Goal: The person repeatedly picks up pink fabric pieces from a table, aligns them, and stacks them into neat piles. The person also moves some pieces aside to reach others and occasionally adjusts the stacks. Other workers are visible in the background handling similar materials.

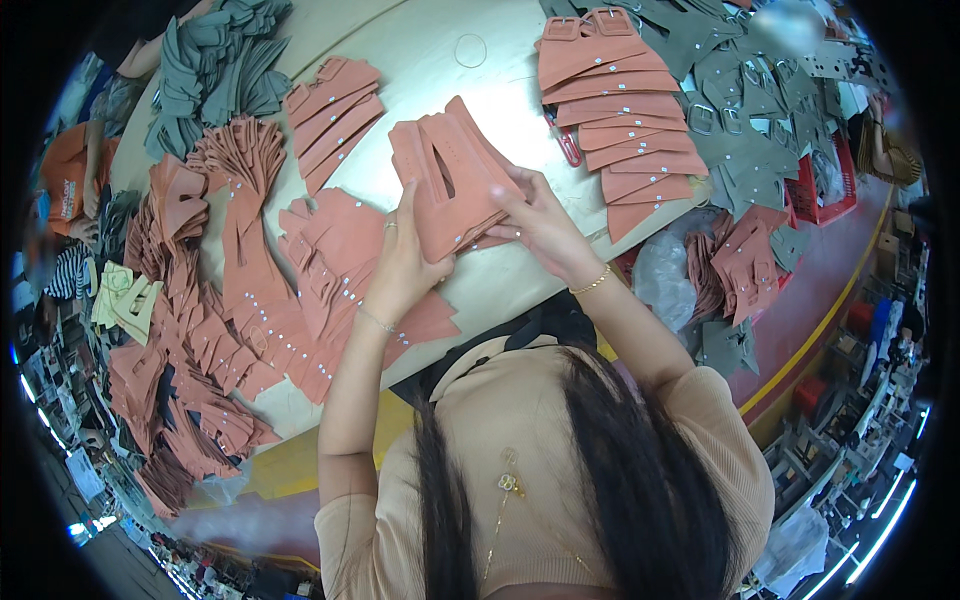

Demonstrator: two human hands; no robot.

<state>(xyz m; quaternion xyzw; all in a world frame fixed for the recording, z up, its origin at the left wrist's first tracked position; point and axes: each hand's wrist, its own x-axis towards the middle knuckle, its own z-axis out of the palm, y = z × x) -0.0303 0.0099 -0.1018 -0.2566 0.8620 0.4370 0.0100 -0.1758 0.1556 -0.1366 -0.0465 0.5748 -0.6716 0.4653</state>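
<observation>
Between my two hands is a small stack of salmon-coloured cut pieces (465, 205), which look like leather or imitation leather shoe parts. The top piece has a long dark slot and rows of small holes. My left hand (402, 262) grips the stack's left side and lower corner, thumb at the lower edge. My right hand (545, 222) is closed on its right edge, thumb on top. The stack is held above the pale table (440, 60). Just left of my left hand lies a spread of similar salmon pieces (335, 235).
Overlapping salmon pieces with buckles (625, 110) form a column at the right, beside a red clip (568, 148). Grey-green pieces are heaped at the far left (215, 75) and far right (735, 130). Bunched salmon pieces (240, 160) cover the left side. A red crate (828, 190) stands beyond the right edge.
</observation>
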